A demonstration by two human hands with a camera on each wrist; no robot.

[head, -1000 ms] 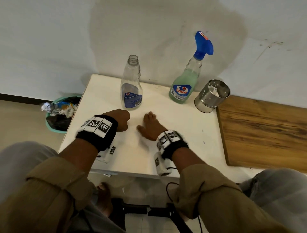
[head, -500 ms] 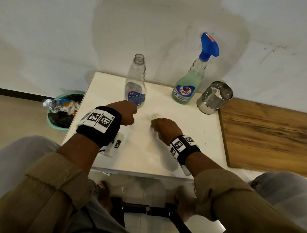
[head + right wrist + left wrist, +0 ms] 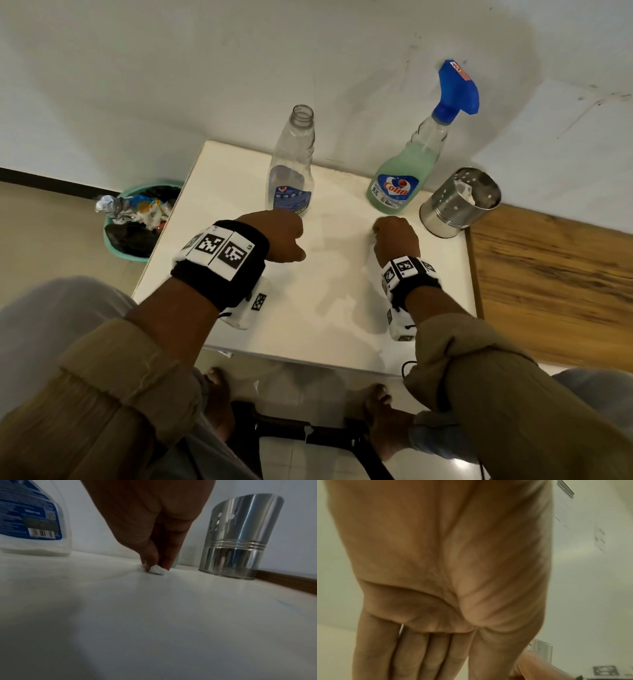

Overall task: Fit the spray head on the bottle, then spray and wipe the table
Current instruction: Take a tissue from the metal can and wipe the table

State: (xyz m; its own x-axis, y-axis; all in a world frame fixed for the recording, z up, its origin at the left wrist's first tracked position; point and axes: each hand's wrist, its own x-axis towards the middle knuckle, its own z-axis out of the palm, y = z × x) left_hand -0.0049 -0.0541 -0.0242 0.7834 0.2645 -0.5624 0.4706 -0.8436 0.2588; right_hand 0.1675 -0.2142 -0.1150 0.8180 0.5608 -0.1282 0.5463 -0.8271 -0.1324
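Right hand (image 3: 395, 236) is pressing down on the white desk (image 3: 325, 301), near the green spray bottle (image 3: 399, 178) and the steel perforated cup (image 3: 459, 202). In the right wrist view its fingers (image 3: 149, 561) are pinching a small white wad of tissue (image 3: 157, 571) against the desk surface; fingertips are bunched tight together around it.

Left hand (image 3: 281, 236) is hovering just above the desk, in front of the empty clear bottle (image 3: 293, 164). From the head view its fingers are tucked under in a loose fist. In the left wrist view the palm is filling the frame with the fingers (image 3: 412, 653) lying side by side; cannot tell whether anything is inside them.

The spray bottle is standing upright at the back of the desk with the blue spray head (image 3: 455, 90) seated on its neck, green liquid filling its lower half. The clear bottle is standing upright to its left, neck open, well apart from it. A white scrap is showing inside the steel cup.

A teal bin (image 3: 137, 219) with crumpled rubbish is sitting on the floor left of the desk. A wooden board (image 3: 555, 284) is lying along the right edge of the desk.
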